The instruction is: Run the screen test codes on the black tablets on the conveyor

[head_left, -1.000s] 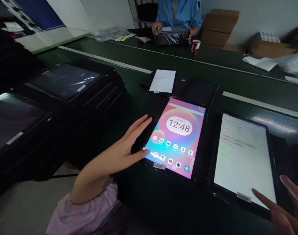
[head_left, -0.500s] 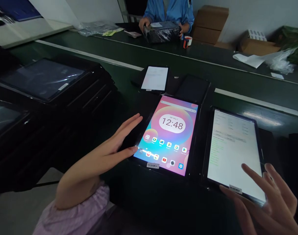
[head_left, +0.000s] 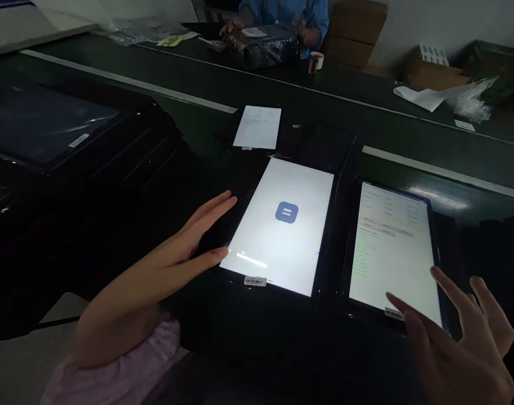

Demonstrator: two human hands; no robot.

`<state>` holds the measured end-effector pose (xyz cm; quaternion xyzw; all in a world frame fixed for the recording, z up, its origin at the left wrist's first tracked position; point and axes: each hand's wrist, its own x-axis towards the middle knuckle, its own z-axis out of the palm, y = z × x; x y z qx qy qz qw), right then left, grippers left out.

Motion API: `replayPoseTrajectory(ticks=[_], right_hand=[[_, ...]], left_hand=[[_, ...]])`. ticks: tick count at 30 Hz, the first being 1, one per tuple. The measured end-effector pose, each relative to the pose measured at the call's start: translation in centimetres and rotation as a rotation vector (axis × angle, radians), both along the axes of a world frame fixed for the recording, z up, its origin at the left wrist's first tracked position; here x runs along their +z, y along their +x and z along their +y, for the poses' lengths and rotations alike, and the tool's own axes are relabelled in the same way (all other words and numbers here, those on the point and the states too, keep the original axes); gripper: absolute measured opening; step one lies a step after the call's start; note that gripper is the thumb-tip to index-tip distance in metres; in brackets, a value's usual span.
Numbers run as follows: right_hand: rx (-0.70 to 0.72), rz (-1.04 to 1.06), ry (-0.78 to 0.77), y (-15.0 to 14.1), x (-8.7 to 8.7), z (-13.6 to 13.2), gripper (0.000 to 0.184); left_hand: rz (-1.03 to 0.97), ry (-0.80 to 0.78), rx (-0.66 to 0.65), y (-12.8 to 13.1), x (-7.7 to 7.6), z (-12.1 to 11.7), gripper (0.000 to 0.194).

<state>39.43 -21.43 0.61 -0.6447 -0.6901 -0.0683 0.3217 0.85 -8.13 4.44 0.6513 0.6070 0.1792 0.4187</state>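
Observation:
Lit up white with a blue rounded icon at its centre, one tablet (head_left: 278, 242) lies in front of me. My left hand (head_left: 189, 242) is at its left side, fingers extended, the thumb at the lower left corner of the screen. To the right, a second tablet (head_left: 394, 259) shows a pale page with lines of green text. Over its lower right part is my right hand (head_left: 463, 332), fingers spread, with one fingertip near the barcode label at the bottom edge. Neither hand grips anything.
Behind them lies a smaller-looking lit tablet (head_left: 257, 127) beside a dark tablet (head_left: 324, 146). Stacks of dark tablets (head_left: 50, 126) rise at the left. Across the table, a person in blue handles a black wrapped package (head_left: 263, 48). Plastic wrap (head_left: 472, 101) lies far right.
The middle tablet's screen has gone from a colourful home screen with a clock to white with a blue icon. My right hand has shifted over the right tablet. The view has moved slightly.

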Motion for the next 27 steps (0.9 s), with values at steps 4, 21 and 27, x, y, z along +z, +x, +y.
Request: replayPoseTrajectory(ticks=[4,21,27], right_hand=[[-0.113,0.162,0.019,-1.4,0.6,-0.2,0.019],[0.146,-0.038,-0.038,-2.7,1.2,0.9,0.027],[0.14,0.002,-0.038,-1.9,1.5,0.3,0.028]], left_hand=[[-0.025,-0.017,0.038,0.3,0.2,0.0,0.081],[-0.046,0.036,0.004,0.7,0.1,0.1,0.082],[-0.053,0.027,0.0,0.8,0.1,0.2,0.086]])
